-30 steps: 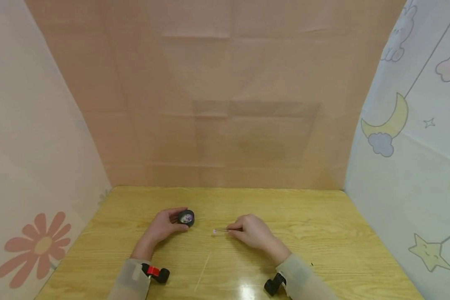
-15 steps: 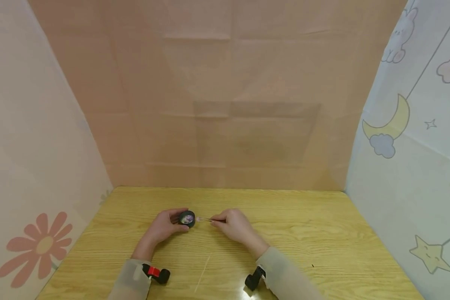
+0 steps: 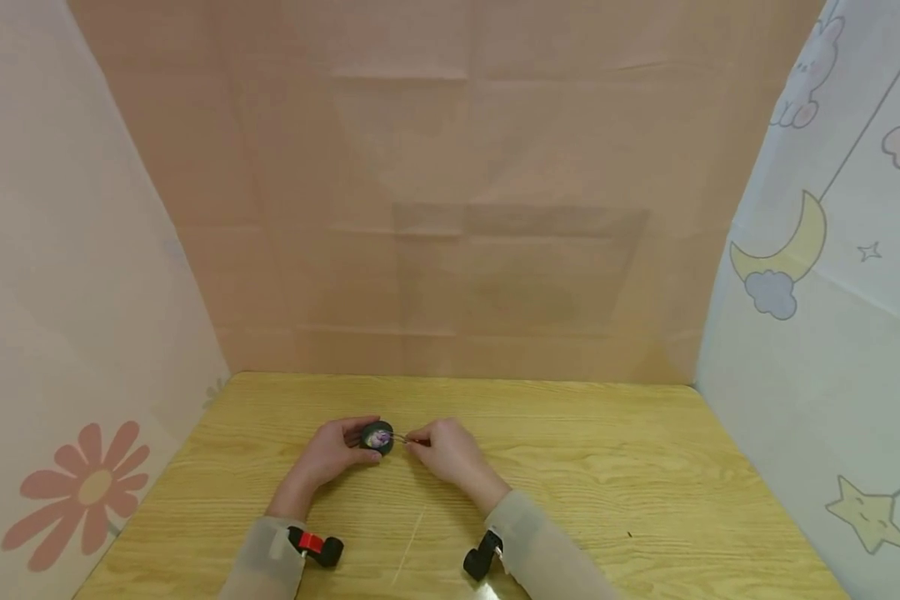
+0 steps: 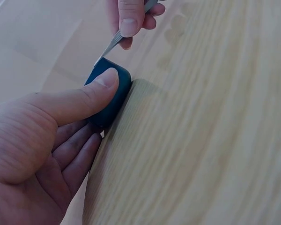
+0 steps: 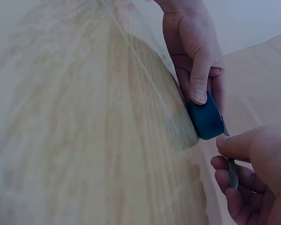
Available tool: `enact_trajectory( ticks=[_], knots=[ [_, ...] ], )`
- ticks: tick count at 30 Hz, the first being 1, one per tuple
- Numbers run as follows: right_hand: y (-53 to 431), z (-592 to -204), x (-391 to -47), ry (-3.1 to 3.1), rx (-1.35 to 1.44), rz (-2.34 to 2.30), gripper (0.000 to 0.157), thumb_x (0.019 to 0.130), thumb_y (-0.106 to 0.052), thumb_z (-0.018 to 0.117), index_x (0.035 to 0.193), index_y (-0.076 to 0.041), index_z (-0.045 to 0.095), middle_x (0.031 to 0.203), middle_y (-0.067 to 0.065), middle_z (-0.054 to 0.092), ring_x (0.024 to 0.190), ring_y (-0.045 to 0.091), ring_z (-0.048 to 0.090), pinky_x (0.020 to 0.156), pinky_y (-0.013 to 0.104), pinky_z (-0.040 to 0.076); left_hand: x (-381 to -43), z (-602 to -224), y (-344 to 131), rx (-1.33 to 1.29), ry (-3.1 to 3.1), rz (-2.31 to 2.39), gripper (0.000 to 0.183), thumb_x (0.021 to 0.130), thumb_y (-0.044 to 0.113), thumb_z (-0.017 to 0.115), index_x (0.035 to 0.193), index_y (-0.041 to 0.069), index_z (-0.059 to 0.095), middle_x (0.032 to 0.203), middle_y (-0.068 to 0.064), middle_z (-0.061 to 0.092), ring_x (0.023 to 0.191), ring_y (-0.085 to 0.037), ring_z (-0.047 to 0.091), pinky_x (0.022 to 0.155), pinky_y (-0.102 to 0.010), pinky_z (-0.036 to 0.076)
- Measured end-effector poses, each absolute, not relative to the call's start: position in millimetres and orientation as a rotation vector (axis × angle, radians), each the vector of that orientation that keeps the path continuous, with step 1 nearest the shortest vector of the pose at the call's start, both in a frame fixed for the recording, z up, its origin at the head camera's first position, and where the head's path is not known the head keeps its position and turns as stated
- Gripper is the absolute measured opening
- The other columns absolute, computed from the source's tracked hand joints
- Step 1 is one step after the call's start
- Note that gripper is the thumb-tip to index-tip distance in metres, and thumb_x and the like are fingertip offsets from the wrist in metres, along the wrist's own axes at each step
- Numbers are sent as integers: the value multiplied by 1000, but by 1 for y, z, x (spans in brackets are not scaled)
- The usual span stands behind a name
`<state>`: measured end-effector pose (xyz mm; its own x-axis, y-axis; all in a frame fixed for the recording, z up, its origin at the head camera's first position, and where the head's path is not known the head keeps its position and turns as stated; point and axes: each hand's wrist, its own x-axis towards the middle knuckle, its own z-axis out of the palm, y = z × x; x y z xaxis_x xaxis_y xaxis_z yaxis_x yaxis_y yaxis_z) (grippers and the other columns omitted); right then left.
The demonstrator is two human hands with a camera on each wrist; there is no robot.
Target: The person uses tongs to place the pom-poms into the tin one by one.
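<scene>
In the head view my left hand (image 3: 326,452) holds a small round dark container (image 3: 388,448) between thumb and fingers, near the table's middle. Whitish and purple bits (image 3: 378,437) show inside it. The left wrist view shows its dark teal side wall (image 4: 123,80), with my thumb pressed along it. To its right, my right hand (image 3: 448,454) pinches metal tweezers (image 3: 400,437). Their tips reach over the container's rim; what they hold there is too small to tell. In the right wrist view the tweezers (image 5: 233,174) lie between thumb and curled fingers, beside the container (image 5: 206,121).
The wood-grain table (image 3: 570,467) spreads around both hands. A tiny dark speck (image 3: 629,534) lies on it at the right. A tan sheet (image 3: 450,292) hangs behind, and printed sheets stand at left and right. Each wrist carries a black camera mount (image 3: 482,557).
My right hand has moved left, bringing the tweezers and the small pinkish bit at their tips from open table up to the container. The left hand and container have hardly moved.
</scene>
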<state>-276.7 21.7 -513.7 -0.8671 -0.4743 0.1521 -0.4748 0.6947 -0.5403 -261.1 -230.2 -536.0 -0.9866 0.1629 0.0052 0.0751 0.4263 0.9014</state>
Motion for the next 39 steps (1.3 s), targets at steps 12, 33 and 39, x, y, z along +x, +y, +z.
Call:
enact_trajectory(
  ticks=[12, 33, 39],
  knots=[
    [25, -510, -274, -2902, 788, 924, 21, 103, -31, 76, 117, -20, 86, 108, -5, 81, 100, 13, 76, 83, 36, 62, -262, -535, -229, 208, 2586, 1619, 65, 86, 16, 93, 146, 10, 68, 140, -14, 69, 132, -35, 64, 109, -52, 52],
    [144, -503, -280, -2848, 444, 993, 20, 100, -21, 77, 117, -12, 85, 107, 2, 81, 101, 26, 76, 88, 50, 61, -258, -533, -230, 187, 2589, 1627, 68, 85, 14, 93, 147, 7, 66, 143, -18, 66, 136, -39, 61, 112, -54, 49],
    [204, -501, -281, -2871, 278, 897, 22, 100, -14, 74, 115, -1, 83, 110, 14, 80, 106, 38, 74, 91, 57, 59, -258, -533, -228, 193, 2606, 1610, 67, 85, 14, 94, 146, 7, 67, 142, -18, 67, 135, -39, 61, 112, -54, 49]
  ],
)
